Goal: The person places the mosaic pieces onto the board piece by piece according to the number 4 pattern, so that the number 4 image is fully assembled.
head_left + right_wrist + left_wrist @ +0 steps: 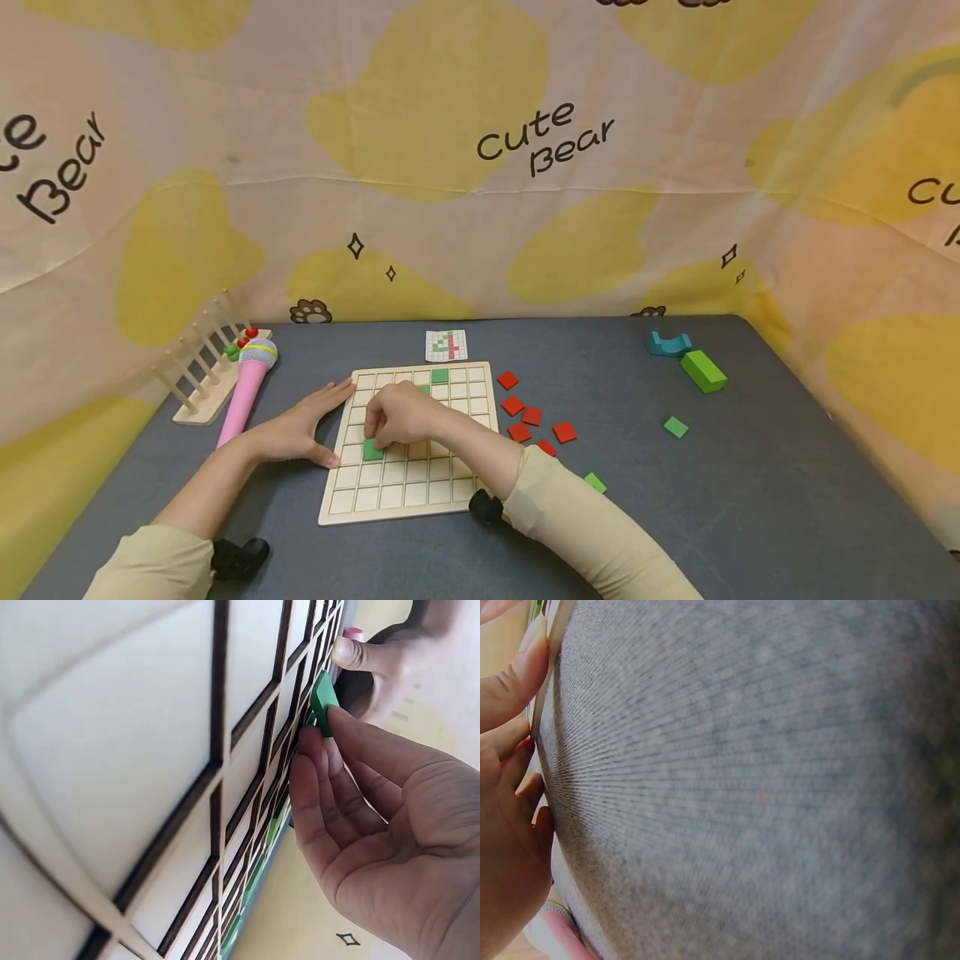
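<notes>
A wooden grid board [411,492] lies on the grey table [675,517]. My right hand [378,437] reaches over the board, fingers curled, and pinches a green tile [372,450] in a cell near the left edge. In the right wrist view that green tile [324,701] stands tilted against the board [150,750] under my right hand's fingertips [334,720]. My left hand [315,421] lies flat on the table, its straight fingers against the board's left edge. Two more green tiles [439,376] sit near the board's far edge.
Several red tiles [532,415] lie just right of the board, with loose green tiles [675,427] farther out. A pattern card [446,345] sits behind the board. Pink toy microphone [250,387] and wooden peg rack [206,358] at left; green block [702,371] and blue piece [669,343] at far right.
</notes>
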{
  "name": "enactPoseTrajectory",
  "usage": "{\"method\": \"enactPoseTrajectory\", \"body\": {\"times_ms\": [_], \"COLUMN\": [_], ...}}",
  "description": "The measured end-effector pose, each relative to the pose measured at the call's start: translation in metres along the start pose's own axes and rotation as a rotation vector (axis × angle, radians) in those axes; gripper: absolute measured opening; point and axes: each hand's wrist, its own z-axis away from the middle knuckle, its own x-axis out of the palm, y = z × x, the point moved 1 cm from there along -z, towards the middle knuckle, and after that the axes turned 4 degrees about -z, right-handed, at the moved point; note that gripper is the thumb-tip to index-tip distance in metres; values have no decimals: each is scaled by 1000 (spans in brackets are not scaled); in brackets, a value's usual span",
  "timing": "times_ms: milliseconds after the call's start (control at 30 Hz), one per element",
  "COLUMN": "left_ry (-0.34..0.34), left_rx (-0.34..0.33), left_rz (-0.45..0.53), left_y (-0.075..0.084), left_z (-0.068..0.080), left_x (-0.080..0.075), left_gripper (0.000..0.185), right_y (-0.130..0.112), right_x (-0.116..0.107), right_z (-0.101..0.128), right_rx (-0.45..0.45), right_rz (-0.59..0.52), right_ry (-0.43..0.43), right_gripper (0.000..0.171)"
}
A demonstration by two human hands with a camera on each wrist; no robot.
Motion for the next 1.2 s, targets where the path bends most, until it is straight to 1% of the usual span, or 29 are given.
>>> {"method": "enactPoseTrajectory", "body": {"times_ms": [233,633,867,1000,1200], "left_ry": [3,4,-5,-7,-8], "left_rx": [3,9,0,-11,-23], "left_rz": [-1,4,-1,-17,-21], "left_y": [-1,-2,-4,-4,-2], "left_z": [0,-1,-1,-2,-3], "left_x": [1,0,1,2,1], "left_gripper": [114,114,114,114,114], "right_y": [-3,-3,-6,-5,10], "right_x": [0,9,10,1,-34], "right_z": [1,1,3,5,14], "right_rx": [-19,24,22,26,3], "right_rz": [59,102,133,107,54], "right_ry": [-1,41,33,35,79], "right_gripper": [6,5,8,9,11]}}
